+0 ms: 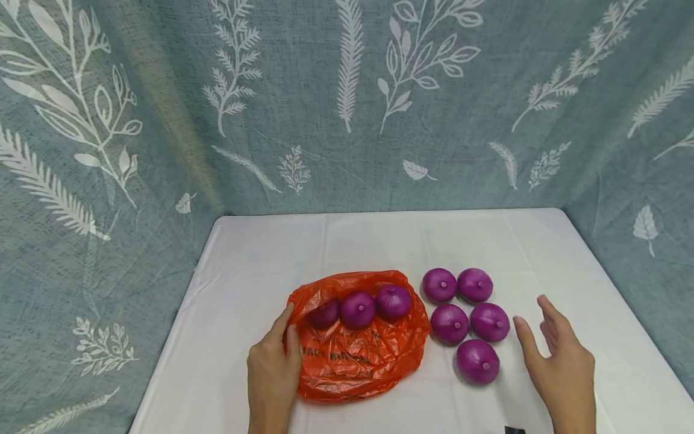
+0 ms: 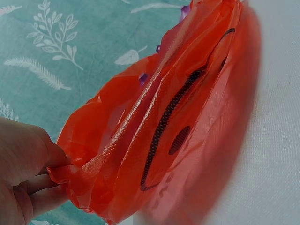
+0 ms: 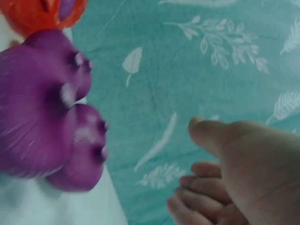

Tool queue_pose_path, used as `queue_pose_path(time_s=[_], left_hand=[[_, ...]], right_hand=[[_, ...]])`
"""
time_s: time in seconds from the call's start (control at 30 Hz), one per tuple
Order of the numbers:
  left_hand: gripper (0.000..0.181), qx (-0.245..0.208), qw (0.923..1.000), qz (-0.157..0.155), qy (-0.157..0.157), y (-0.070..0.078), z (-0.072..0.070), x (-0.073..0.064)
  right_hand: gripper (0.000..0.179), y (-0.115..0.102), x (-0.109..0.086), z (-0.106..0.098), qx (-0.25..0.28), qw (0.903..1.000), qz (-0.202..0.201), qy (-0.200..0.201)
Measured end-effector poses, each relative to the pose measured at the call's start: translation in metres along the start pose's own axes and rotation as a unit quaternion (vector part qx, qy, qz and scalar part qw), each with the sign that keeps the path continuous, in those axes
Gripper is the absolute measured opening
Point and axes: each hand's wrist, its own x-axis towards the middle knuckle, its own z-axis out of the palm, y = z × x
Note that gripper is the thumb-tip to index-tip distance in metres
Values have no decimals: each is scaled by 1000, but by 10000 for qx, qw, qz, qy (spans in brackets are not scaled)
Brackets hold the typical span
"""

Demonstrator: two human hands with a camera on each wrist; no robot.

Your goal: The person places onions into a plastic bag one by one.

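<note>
1. Bag (image 1: 352,377), one, orange-red plastic, dark print on its side; lies on the table (image 1: 260,253), mouth gaping, just left of the loose onions (image 1: 449,323);
2. Bagged onions (image 1: 358,309), three, purple; sit in a row inside the mouth, the leftmost in shadow;
3. Loose onions, five, purple; two at the back, two in the middle, one nearest the person;
4. Left hand (image 1: 275,361); at the bag's left edge, thumb and fingers pinching its rim;
5. Right hand (image 1: 561,358); near the loose onions, apart from them; thumb spread away from loosely bent fingers;
6. Curtain (image 1: 303,72), blue-green, white leaf pattern; hangs behind the table.
</note>
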Motion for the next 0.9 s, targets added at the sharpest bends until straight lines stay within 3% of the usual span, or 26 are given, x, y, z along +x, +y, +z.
queue_pose_path(time_s=[0.27, 0.6, 0.9], left_hand=[[37, -19, 10000, 0, 59, -1, 0, 0], [38, 49, 9999, -123, -89, 0, 0, 1], [39, 104, 9996, -184, -175, 1, -1, 0]], right_hand=[[63, 17, -11, 0, 389, 9990, -96, -181], [78, 41, -41, 4, 685, 9926, -306, -952], [93, 54, -63, 17, 604, 9835, -636, -1585]])
